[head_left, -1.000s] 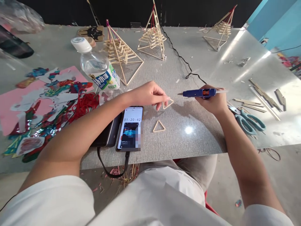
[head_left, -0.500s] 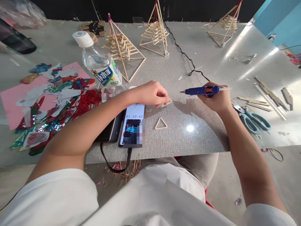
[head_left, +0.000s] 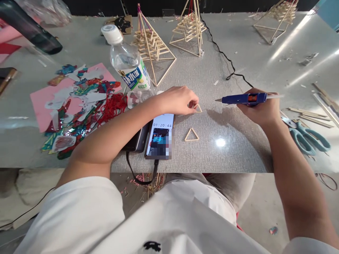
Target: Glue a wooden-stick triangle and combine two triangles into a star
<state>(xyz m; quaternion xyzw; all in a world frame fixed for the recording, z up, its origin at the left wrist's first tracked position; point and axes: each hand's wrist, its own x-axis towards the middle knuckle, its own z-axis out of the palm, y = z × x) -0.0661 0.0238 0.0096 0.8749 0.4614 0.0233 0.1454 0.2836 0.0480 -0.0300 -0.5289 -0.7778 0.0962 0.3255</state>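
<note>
My left hand (head_left: 186, 100) pinches the side of a small wooden stick triangle (head_left: 200, 109) low over the grey table (head_left: 209, 155); part of the triangle is hidden by my fingers. My right hand (head_left: 262, 111) is wrapped around a blue hot glue gun (head_left: 242, 99). The gun's nozzle points left toward the held triangle, with a gap between them. A second stick triangle (head_left: 191, 135) lies flat on the table, nearer to me. Below my left wrist is a lit phone (head_left: 160, 137) showing a timer, cabled to a black power bank (head_left: 136, 141).
A plastic bottle (head_left: 127, 60) stands beyond my left forearm, by red string (head_left: 112, 107) and colourful scraps on pink paper (head_left: 37, 102). Stick pyramids (head_left: 153, 44) stand at the back. A black cord (head_left: 221, 53) runs to the gun. Scissors (head_left: 304, 135) and loose sticks (head_left: 312, 114) lie right.
The camera view has shifted, so most things appear further right. More of the held triangle shows beside my left fingers. Both hands keep their holds, and the phone's timer has advanced.
</note>
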